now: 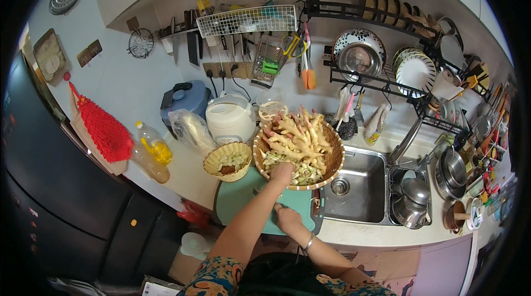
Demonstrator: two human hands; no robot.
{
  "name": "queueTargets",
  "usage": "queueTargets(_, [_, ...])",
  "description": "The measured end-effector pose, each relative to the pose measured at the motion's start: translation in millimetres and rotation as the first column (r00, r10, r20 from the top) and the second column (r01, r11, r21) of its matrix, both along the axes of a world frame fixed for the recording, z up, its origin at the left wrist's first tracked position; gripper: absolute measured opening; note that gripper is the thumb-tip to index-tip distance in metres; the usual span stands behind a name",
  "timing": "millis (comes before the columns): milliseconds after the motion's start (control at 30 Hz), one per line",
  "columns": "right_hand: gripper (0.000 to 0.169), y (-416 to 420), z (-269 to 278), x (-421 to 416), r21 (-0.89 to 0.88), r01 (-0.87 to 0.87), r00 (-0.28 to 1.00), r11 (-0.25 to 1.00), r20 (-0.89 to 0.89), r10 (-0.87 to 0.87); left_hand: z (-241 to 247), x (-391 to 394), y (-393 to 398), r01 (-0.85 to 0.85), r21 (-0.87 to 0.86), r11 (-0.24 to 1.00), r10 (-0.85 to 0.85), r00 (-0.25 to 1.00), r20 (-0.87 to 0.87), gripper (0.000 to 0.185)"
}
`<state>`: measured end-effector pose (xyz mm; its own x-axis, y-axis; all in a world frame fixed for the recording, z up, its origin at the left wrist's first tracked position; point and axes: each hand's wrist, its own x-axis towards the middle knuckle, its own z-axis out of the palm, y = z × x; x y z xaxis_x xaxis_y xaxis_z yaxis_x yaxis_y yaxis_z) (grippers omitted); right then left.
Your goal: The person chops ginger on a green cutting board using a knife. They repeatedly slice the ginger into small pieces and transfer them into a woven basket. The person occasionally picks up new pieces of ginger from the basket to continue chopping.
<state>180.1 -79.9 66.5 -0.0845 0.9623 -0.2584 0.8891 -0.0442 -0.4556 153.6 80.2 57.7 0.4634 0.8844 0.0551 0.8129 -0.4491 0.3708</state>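
My left hand [283, 173] reaches over the near rim of a round woven bamboo basket [338, 166], its fingers among small white-and-green bulbs [309, 175]. Whether it grips any is hidden. Behind the bulbs, pink-tipped young ginger [296, 132] is heaped. My right hand [289, 219] is closed low over the green cutting board [240, 202], around what looks like a knife handle; a bit of the blade [258, 191] shows past my left forearm, which hides the rest. Left of the big basket, a small yellow basket [209, 164] holds pale peeled pieces [234, 160] and something brown.
A steel sink [361, 188] lies right of the baskets, with pots [408, 209] in its side basin. Behind stand a white rice cooker [230, 120] and a blue appliance [188, 99]. Bottles [155, 146] stand left. Racks with dishes [415, 74] and utensils hang above.
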Motion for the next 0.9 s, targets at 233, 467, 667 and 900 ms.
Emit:
queueTargets(233, [0.046,3,-9,0,-0.037,0.013,1.000,0.999,-0.016,-0.014,-8,8,14,0.088,-0.002,0.996,-0.086,0.968,-0.236,0.015])
queueTargets(467, [0.035,0,1,1,0.018,0.007,1.000,1.000,-0.001,-0.007,20,13,2,0.256,0.125,0.959,-0.202,0.921,-0.333,0.018])
queueTargets(667, [0.035,2,-6,6,0.011,0.047,0.999,0.999,0.005,-0.047,47,-37,-32,0.028,0.256,0.966,-0.137,0.898,0.418,0.033])
queueTargets(900, [0.039,10,-1,4,-0.075,0.051,0.999,0.996,-0.013,-0.052,-43,-138,-71,-0.074,-0.236,0.969,0.236,0.559,0.795,0.019])
